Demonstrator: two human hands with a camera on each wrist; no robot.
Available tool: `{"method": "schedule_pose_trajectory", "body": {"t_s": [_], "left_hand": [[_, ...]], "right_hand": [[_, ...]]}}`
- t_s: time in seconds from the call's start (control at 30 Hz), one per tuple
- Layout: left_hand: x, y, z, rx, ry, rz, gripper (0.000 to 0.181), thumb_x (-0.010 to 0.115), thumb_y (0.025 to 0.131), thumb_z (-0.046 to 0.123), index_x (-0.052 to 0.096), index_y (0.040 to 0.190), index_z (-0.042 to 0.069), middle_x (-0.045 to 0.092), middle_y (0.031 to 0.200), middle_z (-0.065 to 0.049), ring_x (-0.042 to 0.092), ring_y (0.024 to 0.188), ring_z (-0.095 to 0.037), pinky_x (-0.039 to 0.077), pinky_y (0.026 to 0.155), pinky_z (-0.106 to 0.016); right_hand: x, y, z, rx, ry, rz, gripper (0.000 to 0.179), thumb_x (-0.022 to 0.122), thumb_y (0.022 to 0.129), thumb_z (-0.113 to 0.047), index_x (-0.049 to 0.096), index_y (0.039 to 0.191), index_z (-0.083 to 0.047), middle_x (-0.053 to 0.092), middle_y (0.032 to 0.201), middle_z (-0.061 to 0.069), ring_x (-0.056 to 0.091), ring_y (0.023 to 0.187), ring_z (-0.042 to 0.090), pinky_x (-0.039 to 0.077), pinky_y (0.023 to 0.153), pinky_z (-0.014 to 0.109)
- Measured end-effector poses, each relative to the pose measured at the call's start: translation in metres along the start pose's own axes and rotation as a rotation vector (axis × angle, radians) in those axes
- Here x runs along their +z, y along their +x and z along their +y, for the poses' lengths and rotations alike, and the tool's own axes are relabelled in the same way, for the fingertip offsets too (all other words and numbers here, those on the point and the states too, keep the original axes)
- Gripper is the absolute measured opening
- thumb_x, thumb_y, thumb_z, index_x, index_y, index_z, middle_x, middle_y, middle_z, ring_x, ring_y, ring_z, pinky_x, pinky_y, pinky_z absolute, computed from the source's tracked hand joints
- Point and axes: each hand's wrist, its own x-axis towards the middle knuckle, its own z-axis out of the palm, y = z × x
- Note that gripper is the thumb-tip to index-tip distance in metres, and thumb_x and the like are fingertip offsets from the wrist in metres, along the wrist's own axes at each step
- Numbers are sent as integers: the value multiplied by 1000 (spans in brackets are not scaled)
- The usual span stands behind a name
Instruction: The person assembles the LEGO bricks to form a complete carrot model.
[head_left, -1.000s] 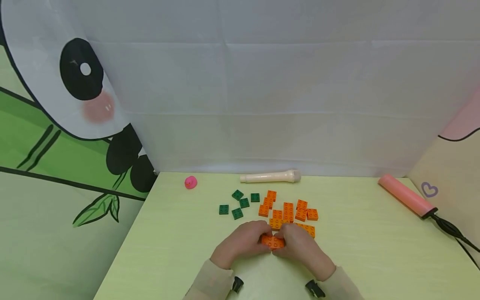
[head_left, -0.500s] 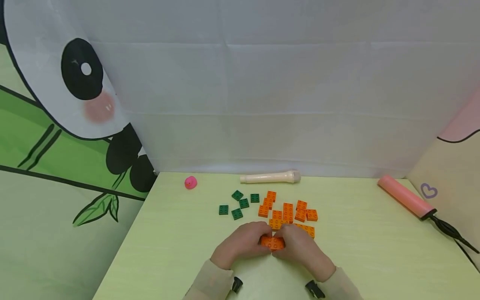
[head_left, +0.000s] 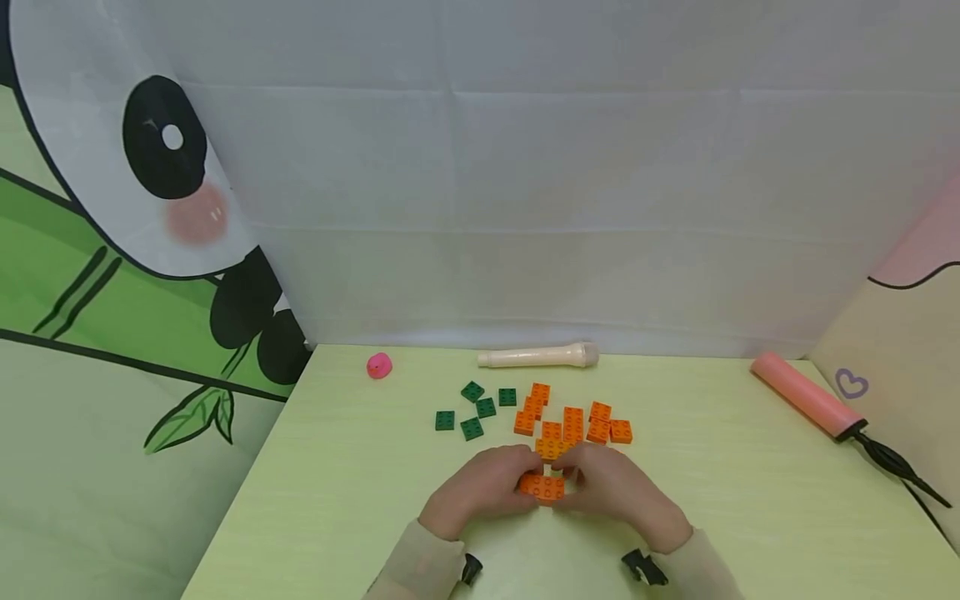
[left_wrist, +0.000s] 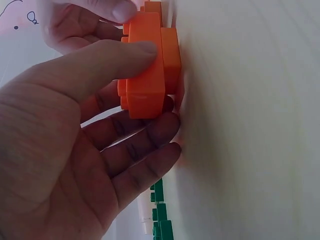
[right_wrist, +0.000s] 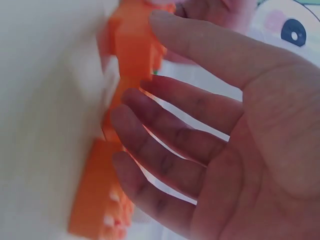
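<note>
In the head view my left hand [head_left: 480, 483] holds a small stack of orange toy building bricks [head_left: 544, 487] low over the table. Seen from the left wrist, the thumb presses the long upper brick [left_wrist: 145, 80] from the near side, with fingers behind it. A shorter orange brick [left_wrist: 171, 60] sits under the long one. My right hand [head_left: 622, 485] is just right of the stack, its fingers spread and relaxed. In the right wrist view its thumb tip overlaps the stack's end. Another orange brick [right_wrist: 92, 190] lies by its little finger.
Beyond the hands lie several joined orange bricks [head_left: 573, 423] and several small green bricks [head_left: 486, 407]. A pale microphone-shaped toy [head_left: 536, 357] and a pink rubber duck [head_left: 379, 365] are at the back of the table [head_left: 315, 500]. A pink hand pump [head_left: 810, 395] lies at right.
My right hand has loosened its pinch on the stack and shifted right, now covering the orange brick at its far side. The left hand keeps its hold in nearly the same place.
</note>
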Motion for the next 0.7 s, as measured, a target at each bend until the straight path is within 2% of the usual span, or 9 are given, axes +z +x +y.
{"method": "schedule_pose_trajectory", "body": {"t_s": [0.17,0.33,0.5,0.7], "left_hand": [[0,0,1,-1,19,-11,21,81,87,20,70,105,21,55,88,14,50,74,-8,44,70,-24],[-1,-1,1,4,24,-16,23,80,89,22,71,110,20,57,92,13,51,76,-8,45,73,-24],[-2,-2,2,15,36,-14,24,80,90,24,71,113,20,58,93,14,51,76,-7,45,74,-23],[-2,-1,1,19,36,-13,23,80,90,24,71,111,21,57,91,14,50,75,-7,45,72,-23]], "right_hand": [[-16,-5,7,39,-5,28,40,95,78,-26,79,110,-9,72,96,-4,60,83,17,52,74,36],[-29,-9,18,73,-18,69,41,94,77,-20,78,112,-6,72,100,-2,60,85,19,52,78,39],[-33,-11,30,121,-46,97,44,94,77,-20,78,116,-7,70,102,-3,62,92,18,53,84,42],[-31,-10,36,161,-85,104,45,95,75,-18,78,115,-5,69,101,-2,62,91,17,54,84,42]]}}
